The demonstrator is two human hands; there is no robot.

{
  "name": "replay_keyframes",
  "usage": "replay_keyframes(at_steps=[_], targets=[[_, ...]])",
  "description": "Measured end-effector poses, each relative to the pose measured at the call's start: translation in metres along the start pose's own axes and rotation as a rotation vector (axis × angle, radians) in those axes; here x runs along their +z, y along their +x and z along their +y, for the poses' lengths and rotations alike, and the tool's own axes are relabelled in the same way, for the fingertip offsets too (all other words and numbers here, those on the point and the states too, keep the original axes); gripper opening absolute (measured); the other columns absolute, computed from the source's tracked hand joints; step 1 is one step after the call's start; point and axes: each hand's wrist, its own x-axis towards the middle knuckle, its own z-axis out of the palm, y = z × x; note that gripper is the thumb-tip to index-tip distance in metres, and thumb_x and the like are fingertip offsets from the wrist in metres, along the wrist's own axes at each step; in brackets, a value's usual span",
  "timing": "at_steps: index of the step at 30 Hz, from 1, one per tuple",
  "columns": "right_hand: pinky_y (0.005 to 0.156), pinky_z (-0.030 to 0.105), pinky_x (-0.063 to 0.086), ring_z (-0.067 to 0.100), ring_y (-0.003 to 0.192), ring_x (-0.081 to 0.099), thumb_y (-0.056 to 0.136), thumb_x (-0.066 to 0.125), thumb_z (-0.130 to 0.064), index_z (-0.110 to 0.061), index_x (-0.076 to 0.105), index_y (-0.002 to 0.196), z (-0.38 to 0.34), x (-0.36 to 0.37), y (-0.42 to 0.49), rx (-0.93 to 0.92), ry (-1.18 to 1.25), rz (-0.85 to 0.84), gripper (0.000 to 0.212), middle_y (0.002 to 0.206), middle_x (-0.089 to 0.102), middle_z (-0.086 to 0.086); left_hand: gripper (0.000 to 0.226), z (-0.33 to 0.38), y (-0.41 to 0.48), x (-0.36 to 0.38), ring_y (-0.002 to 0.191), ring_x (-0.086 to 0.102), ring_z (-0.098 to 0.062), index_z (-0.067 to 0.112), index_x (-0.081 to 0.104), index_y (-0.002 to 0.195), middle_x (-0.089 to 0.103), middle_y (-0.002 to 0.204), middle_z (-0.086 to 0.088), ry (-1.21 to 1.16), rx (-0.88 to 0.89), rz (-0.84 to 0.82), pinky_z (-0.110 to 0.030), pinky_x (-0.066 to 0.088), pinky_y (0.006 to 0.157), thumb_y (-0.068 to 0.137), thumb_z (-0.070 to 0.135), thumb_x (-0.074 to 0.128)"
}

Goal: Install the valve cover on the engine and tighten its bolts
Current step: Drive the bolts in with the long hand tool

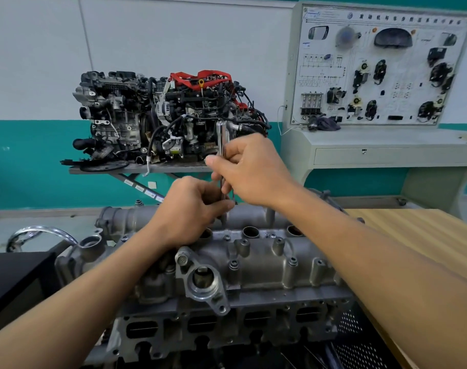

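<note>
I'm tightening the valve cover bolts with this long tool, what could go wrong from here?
1. The long tool stands upright, gripped high by the right hand and low by the left hand. Its tip is hidden behind the left hand, so if the tool leans it may slip and round a bolt.
2. The open round holes in the valve cover sit right beside the left hand; a dropped bolt or bit could fall in.

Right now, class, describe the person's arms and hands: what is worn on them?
Nothing worn shows: the left hand and right hand are ungloved, left forearm and right forearm bare, with no sleeve, watch, ring or marking in view.
</note>
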Motion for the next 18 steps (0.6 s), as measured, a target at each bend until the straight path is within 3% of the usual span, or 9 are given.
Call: replay_keyframes(at_steps=[2,4,6,8,12,14,18], targets=[[0.044,0.023,0.049,0.013,0.044,0.063,0.095,0.065,-0.020,-0.002,0.071,0.073,-0.014,-0.004,0.008,-0.059,0.116,-0.005,0.029,0.065,0.073,0.004,0.015,0.007,-0.001,-0.016,0.068,0.069,-0.037,0.006,0.077,0.076,0.074,0.067,-0.011,-0.102,0.037,0.072,-0.046,0.056,0.064,0.087,0.017,0.079],[0.042,0.020,0.046,0.011,0.044,0.058,0.096,0.063,-0.019,-0.001,0.072,0.075,-0.025,-0.001,0.017,-0.091,0.223,-0.053,0.029,0.059,0.070,0.001,0.011,0.009,0.000,-0.035,0.071,0.071,-0.035,0.008,0.080,0.081,0.076,0.073,-0.010,-0.152,0.033,0.109,-0.043,0.059,0.067,0.086,0.017,0.080],[0.043,0.023,0.047,0.011,0.046,0.058,0.098,0.060,-0.017,0.000,0.071,0.077,-0.031,0.010,0.022,-0.098,0.268,-0.106,0.030,0.059,0.070,0.002,0.007,0.004,-0.004,-0.052,0.068,0.073,-0.030,0.013,0.081,0.081,0.077,0.073,-0.007,-0.135,-0.005,0.097,-0.041,0.061,0.066,0.085,0.019,0.081],[0.046,0.025,0.049,0.015,0.051,0.061,0.099,0.058,-0.015,0.000,0.071,0.079,-0.030,0.026,0.022,-0.092,0.274,-0.142,0.029,0.072,0.074,0.010,0.009,-0.007,-0.012,-0.062,0.065,0.071,-0.031,0.017,0.081,0.077,0.076,0.069,-0.006,-0.065,-0.063,0.092,-0.046,0.060,0.066,0.084,0.022,0.082],[0.048,0.024,0.049,0.015,0.050,0.059,0.099,0.057,-0.012,0.004,0.069,0.084,-0.018,0.054,0.016,-0.070,0.303,-0.157,0.025,0.071,0.072,0.007,0.019,-0.021,-0.025,-0.065,0.056,0.065,-0.023,0.010,0.077,0.071,0.073,0.066,-0.012,0.024,-0.160,0.048,-0.050,0.058,0.066,0.082,0.024,0.084],[0.049,0.024,0.048,0.013,0.048,0.057,0.099,0.057,-0.012,0.005,0.068,0.082,-0.015,0.061,0.016,-0.079,0.289,-0.120,0.026,0.065,0.069,0.002,0.023,-0.023,-0.025,-0.064,0.056,0.059,-0.017,0.008,0.074,0.067,0.071,0.064,-0.014,0.016,-0.174,0.034,-0.046,0.057,0.065,0.081,0.023,0.085],[0.049,0.022,0.047,0.010,0.047,0.057,0.098,0.058,-0.013,0.002,0.069,0.079,-0.014,0.059,0.017,-0.110,0.253,-0.083,0.027,0.063,0.069,-0.003,0.031,-0.023,-0.020,-0.060,0.048,0.055,-0.009,0.014,0.069,0.056,0.066,0.052,-0.002,-0.006,-0.183,0.065,-0.033,0.049,0.054,0.080,0.024,0.086]])
